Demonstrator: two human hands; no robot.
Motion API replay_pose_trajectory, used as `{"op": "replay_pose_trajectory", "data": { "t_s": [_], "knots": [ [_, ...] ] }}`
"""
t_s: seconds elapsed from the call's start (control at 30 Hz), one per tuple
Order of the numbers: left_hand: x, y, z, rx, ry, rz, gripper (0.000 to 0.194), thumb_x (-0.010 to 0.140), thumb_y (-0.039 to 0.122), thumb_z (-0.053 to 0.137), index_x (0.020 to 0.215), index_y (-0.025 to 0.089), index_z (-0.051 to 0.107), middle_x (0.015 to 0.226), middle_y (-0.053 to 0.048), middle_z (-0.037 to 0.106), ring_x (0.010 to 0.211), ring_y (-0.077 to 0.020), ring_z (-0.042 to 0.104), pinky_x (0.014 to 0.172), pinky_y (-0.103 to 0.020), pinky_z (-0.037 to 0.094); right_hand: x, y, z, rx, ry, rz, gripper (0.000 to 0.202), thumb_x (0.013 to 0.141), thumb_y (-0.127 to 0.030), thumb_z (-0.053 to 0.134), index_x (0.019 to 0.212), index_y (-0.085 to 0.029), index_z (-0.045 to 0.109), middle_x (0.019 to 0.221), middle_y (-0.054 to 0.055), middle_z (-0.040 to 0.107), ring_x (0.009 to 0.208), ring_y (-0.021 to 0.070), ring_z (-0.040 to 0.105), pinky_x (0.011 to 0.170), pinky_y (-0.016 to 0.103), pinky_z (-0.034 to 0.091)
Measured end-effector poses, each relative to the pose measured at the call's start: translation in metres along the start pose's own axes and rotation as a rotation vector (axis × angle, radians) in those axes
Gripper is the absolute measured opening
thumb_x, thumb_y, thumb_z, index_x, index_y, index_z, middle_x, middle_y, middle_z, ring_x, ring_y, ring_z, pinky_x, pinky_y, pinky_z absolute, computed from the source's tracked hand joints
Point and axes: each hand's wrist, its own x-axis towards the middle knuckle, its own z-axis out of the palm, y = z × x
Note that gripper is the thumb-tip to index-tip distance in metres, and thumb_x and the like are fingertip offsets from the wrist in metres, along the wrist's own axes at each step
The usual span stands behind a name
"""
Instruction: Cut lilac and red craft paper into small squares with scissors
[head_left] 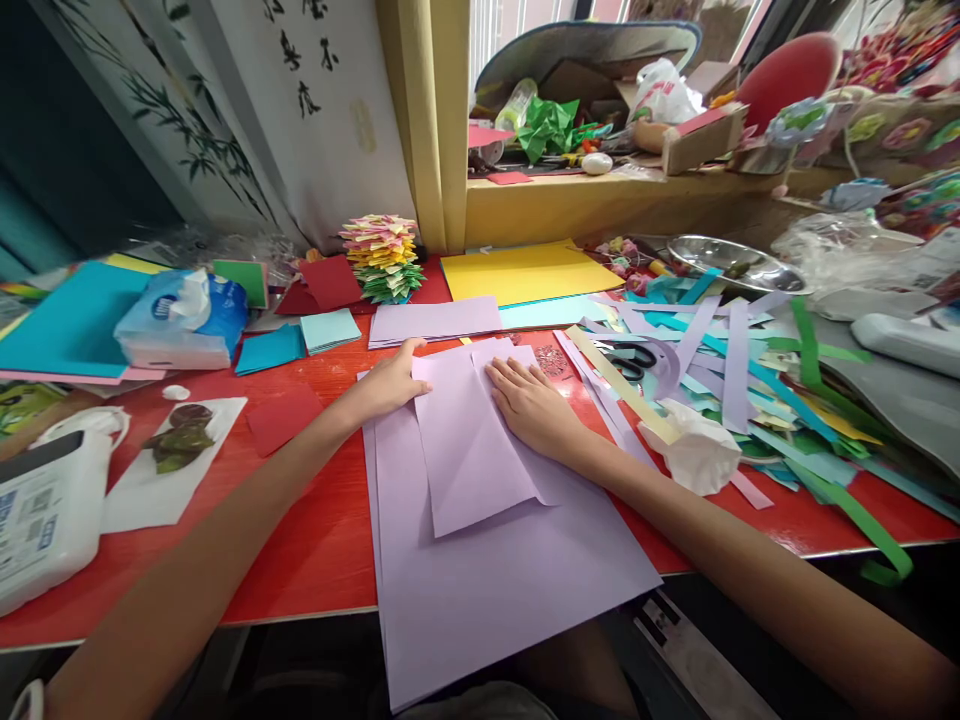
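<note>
A folded lilac sheet of paper lies on a stack of larger lilac sheets, which hangs over the table's front edge. My left hand grips the folded sheet's upper left edge, its thumb on top; some of its fingers are hidden. Flat on the sheet's upper right part rests my right hand, fingers stretched out. The folded sheet's lower edge is lifted slightly, with a slanting crease towards its right corner. Behind it lies a strip-like pile of lilac paper.
Paper strips cover the right side, with black scissors and a crumpled tissue among them. A metal dish stands behind. At left are a tissue pack, blue paper cards and a white device.
</note>
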Motion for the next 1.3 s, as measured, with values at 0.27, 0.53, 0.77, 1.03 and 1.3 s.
{"op": "replay_pose_trajectory", "data": {
  "t_s": [0.27, 0.53, 0.77, 1.03, 1.3],
  "knots": [
    [-0.001, 0.001, 0.000, 0.011, -0.047, 0.002, 0.068, 0.073, 0.037, 0.052, 0.133, 0.018, 0.027, 0.096, -0.008, 0.058, 0.086, -0.0236, 0.055, 0.070, -0.030, 0.040, -0.001, -0.001, -0.001, -0.022, -0.012, 0.014, 0.051, 0.093, -0.029, 0.016, 0.138, -0.010, 0.030, 0.143, 0.009, 0.031, 0.132, 0.0237, 0.024, 0.107, 0.043, 0.019],
    [-0.002, -0.001, -0.002, 0.017, -0.059, 0.027, 0.065, 0.072, 0.036, 0.052, 0.132, 0.024, 0.030, 0.107, -0.008, 0.056, 0.089, -0.0229, 0.055, 0.069, -0.029, 0.039, 0.000, 0.001, 0.000, 0.022, 0.010, 0.012, 0.051, 0.092, -0.028, 0.018, 0.137, -0.007, 0.032, 0.142, 0.010, 0.032, 0.132, 0.0240, 0.024, 0.107, 0.044, 0.018],
    [0.000, 0.000, 0.003, 0.004, 0.139, 0.041, 0.052, 0.077, 0.037, 0.045, 0.126, 0.021, 0.038, 0.074, -0.002, 0.051, 0.070, -0.0191, 0.051, 0.061, -0.027, 0.036, -0.008, -0.003, -0.008, 0.087, 0.016, -0.075, 0.053, 0.092, -0.035, 0.023, 0.137, -0.009, 0.033, 0.142, 0.009, 0.033, 0.132, 0.0204, 0.024, 0.110, 0.040, 0.016],
    [-0.007, 0.007, -0.007, 0.036, -0.079, -0.004, 0.081, 0.071, 0.037, 0.054, 0.138, 0.014, 0.015, 0.066, 0.001, 0.054, 0.063, -0.0175, 0.051, 0.055, -0.025, 0.032, -0.008, -0.006, -0.003, 0.041, -0.025, -0.017, 0.054, 0.093, -0.035, 0.017, 0.138, -0.007, 0.029, 0.144, 0.010, 0.027, 0.134, 0.0214, 0.020, 0.109, 0.042, 0.015],
    [-0.011, 0.012, -0.010, 0.076, -0.163, 0.043, 0.081, 0.073, 0.031, 0.051, 0.140, 0.013, 0.009, 0.070, -0.001, 0.056, 0.065, -0.0186, 0.054, 0.056, -0.025, 0.036, -0.009, -0.008, -0.004, 0.010, -0.032, 0.000, 0.053, 0.093, -0.031, 0.014, 0.138, -0.007, 0.028, 0.145, 0.010, 0.027, 0.134, 0.0212, 0.020, 0.108, 0.043, 0.014]
  ]
}}
